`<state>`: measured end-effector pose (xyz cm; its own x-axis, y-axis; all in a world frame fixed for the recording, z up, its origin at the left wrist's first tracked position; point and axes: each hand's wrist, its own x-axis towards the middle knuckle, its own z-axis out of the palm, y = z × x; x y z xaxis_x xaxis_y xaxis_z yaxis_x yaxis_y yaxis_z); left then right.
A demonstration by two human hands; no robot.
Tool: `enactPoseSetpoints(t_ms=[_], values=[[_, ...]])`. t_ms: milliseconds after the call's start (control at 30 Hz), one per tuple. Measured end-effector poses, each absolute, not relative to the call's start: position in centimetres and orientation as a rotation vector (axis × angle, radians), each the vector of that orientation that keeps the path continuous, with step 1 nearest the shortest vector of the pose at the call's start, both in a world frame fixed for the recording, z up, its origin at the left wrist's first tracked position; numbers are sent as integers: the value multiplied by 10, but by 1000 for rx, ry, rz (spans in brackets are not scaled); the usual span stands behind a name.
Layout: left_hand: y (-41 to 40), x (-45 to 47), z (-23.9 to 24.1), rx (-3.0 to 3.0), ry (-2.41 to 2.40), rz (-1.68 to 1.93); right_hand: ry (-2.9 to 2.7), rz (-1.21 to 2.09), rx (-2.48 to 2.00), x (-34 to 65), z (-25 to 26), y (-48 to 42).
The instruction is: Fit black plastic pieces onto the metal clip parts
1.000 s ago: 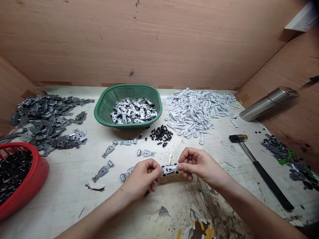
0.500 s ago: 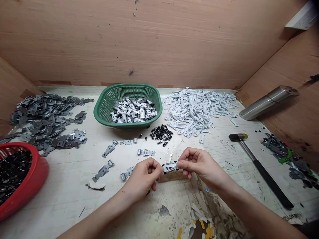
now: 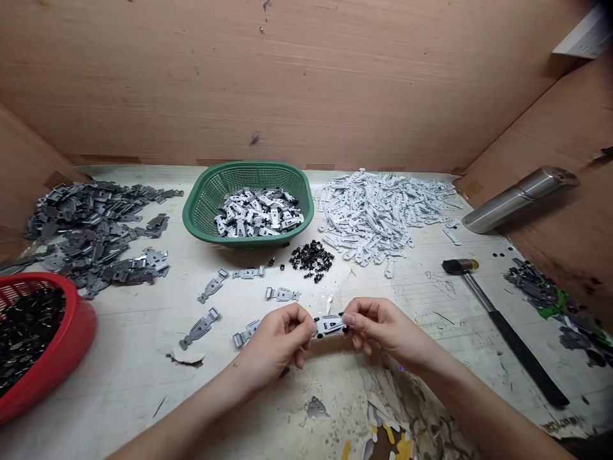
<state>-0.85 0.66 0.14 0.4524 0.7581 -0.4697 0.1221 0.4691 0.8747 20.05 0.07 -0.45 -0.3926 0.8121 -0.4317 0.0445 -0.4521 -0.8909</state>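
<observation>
Both hands pinch one small white metal clip piece (image 3: 329, 325) just above the worn tabletop (image 3: 143, 377). My left hand (image 3: 278, 342) is closed on its left end, fingers curled. Closed on the right end is my right hand (image 3: 383, 326), thumb and forefinger pressed together. Several loose grey clips (image 3: 280, 294) lie just beyond the hands, one (image 3: 244, 334) beside my left hand. A small heap of black bits (image 3: 311, 259) sits a little farther back.
A green basket (image 3: 201, 204) with white clips stands at the back centre. A white clip pile (image 3: 383, 211) lies right of it, a dark grey pile (image 3: 90, 227) at the left. A red basket (image 3: 71, 345) of black parts, a hammer (image 3: 498, 319) and a steel flask (image 3: 517, 198) flank the sides.
Both hands have sunk slightly toward the table with the clip piece still held between them. The right hand's fingers have curled lower.
</observation>
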Motion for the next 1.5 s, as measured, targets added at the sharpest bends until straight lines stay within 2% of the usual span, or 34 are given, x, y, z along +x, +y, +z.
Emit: enactPoseSetpoints(t_ms=[233, 433, 600, 700, 800, 900, 967, 1200, 1433, 1500], values=[[4, -5, 5, 1090, 1026, 485, -1314, 1822, -1195, 184, -7, -9], [-2, -2, 4, 1254, 1072, 464, -1445, 1617, -1193, 173, -21, -27], [10, -12, 13, 1446, 1121, 588, -1579, 1605, -1182, 172, 7, 0], [27, -29, 14, 1681, 1367, 776, -1690, 1137, -1199, 159, 42, 52], [40, -44, 9, 1938, 1761, 666, -1834, 792, -1183, 137, 59, 103], [42, -49, 0, 2015, 1877, 417, -2408, 398, -1272, 117, 47, 122], [39, -47, -5, 2011, 1850, 370, -2656, 259, -1203, 108, 29, 117], [34, -39, -6, 1846, 1562, 523, -2792, 194, -959, 108, -14, 102], [17, -23, -7, 1649, 1251, 490, -2481, 297, -1196, 149, -8, 85], [12, -19, -9, 1537, 1197, 464, -2369, 447, -1245, 164, -6, 70]])
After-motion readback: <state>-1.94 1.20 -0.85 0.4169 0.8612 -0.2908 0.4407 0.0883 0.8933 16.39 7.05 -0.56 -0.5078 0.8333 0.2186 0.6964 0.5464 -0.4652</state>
